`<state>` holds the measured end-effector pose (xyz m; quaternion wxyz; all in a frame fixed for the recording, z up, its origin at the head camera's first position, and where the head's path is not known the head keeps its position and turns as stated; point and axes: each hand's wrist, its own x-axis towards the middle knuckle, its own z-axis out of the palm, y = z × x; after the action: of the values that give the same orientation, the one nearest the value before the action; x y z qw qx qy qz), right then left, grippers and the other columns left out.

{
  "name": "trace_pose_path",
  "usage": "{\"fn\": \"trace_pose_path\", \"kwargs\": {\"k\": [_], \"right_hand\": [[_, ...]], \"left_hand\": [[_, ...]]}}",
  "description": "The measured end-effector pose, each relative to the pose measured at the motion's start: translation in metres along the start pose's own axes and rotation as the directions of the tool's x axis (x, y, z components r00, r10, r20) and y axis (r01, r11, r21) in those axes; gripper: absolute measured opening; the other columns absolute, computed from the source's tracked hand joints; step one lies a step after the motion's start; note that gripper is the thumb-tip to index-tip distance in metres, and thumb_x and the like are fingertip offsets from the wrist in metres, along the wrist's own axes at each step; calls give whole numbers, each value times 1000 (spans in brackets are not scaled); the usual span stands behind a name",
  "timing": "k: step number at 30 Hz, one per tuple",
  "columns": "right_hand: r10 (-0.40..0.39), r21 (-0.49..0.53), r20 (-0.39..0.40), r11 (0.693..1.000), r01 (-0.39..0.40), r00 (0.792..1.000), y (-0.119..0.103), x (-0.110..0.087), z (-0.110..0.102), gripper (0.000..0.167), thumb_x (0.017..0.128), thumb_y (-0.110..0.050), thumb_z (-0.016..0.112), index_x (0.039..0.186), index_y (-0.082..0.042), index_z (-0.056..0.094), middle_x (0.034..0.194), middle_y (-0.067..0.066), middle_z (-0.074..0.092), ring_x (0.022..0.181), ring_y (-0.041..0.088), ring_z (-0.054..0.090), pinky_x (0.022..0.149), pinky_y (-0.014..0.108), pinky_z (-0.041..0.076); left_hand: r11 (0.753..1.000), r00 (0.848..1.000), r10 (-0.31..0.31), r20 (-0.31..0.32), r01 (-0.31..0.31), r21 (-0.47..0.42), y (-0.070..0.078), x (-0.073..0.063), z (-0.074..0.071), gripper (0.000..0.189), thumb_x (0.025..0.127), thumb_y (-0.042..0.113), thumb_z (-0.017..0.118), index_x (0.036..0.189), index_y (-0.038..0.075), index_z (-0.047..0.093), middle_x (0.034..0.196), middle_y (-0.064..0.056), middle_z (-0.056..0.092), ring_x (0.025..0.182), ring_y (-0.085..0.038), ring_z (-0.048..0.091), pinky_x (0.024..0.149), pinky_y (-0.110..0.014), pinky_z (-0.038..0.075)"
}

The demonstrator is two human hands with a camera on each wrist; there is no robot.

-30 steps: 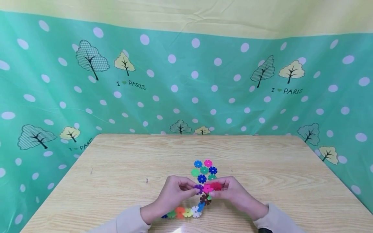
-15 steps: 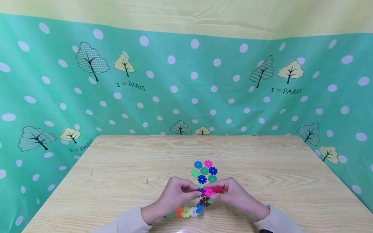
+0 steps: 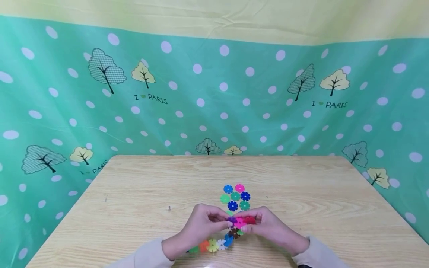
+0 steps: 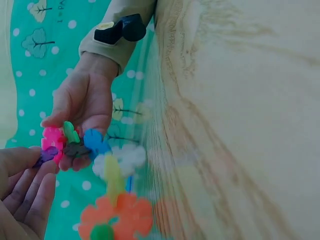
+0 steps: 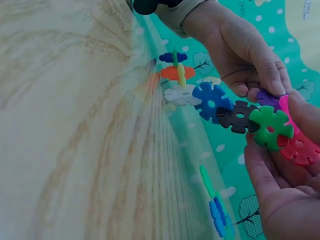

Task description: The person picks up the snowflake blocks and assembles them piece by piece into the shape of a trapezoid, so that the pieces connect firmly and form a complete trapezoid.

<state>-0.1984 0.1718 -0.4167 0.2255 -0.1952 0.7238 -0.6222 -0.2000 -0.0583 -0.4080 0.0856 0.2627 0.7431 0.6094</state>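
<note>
A chain of slotted plastic snowflake discs hangs between both hands above the table. My left hand (image 3: 203, 226) pinches the purple disc (image 5: 269, 99) between thumb and fingertips. My right hand (image 3: 269, 227) grips the chain at the pink disc (image 3: 239, 223) and the red disc (image 5: 299, 145), which join the purple one. A green disc (image 5: 270, 127) and a dark brown disc (image 5: 239, 117) follow, then a blue disc (image 5: 212, 102). Farther along come a white disc (image 3: 221, 244), a yellow disc (image 3: 212, 245) and an orange disc (image 4: 117, 220). My left forearm partly hides the chain's far end in the head view.
Several loose snowflake discs, including a blue disc (image 3: 228, 189), a pink disc (image 3: 239, 188) and a teal disc (image 3: 244, 205), lie flat on the wooden table (image 3: 140, 186) beyond the hands. A green dotted cloth (image 3: 234, 100) hangs behind the table.
Both hands have come slightly lower and nearer the body with the purple and pink discs. The chain's hanging part has swung a little to the left. The loose discs lie as before.
</note>
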Motion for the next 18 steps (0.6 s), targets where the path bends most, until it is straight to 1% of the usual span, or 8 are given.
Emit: {"fn": "trace_pose_path", "kwargs": {"k": [4, 8, 12, 18], "right_hand": [[9, 13, -26, 1000, -8, 1000, -1, -1, 1, 42, 90, -20, 65, 125, 1, 57, 111, 12, 67, 99, 17, 63, 83, 22, 52], [-13, 21, -66, 1000, 14, 998, -1, -2, 4, 39, 91, -17, 63, 125, 1, 57, 112, 13, 64, 97, 17, 61, 81, 23, 52], [-57, 34, -102, 998, 61, 993, 1, -1, 7, 33, 90, -15, 64, 117, 4, 61, 112, 11, 66, 97, 16, 63, 80, 23, 53], [-118, 41, -116, 992, 123, 986, 3, -1, 8, 27, 86, -10, 67, 102, 11, 63, 97, 2, 71, 81, 10, 65, 65, 17, 52]], "left_hand": [[999, 1000, -19, 7, 19, -28, -1, -2, -2, 13, 80, 11, 74, 91, 3, 73, 83, -8, 72, 71, -10, 66, 65, -25, 57], [997, 999, -43, 15, 44, -68, 0, -4, -4, 15, 80, 7, 73, 94, 1, 72, 86, -12, 71, 73, -11, 67, 67, -25, 57], [995, 999, -50, 16, 51, -87, 1, -6, -2, 16, 80, 6, 73, 94, -2, 71, 85, -15, 70, 71, -11, 66, 65, -24, 56], [996, 999, -44, 11, 45, -77, 2, -4, 5, 14, 80, 7, 73, 93, 1, 71, 86, -13, 71, 70, -12, 67, 64, -23, 56]]}}
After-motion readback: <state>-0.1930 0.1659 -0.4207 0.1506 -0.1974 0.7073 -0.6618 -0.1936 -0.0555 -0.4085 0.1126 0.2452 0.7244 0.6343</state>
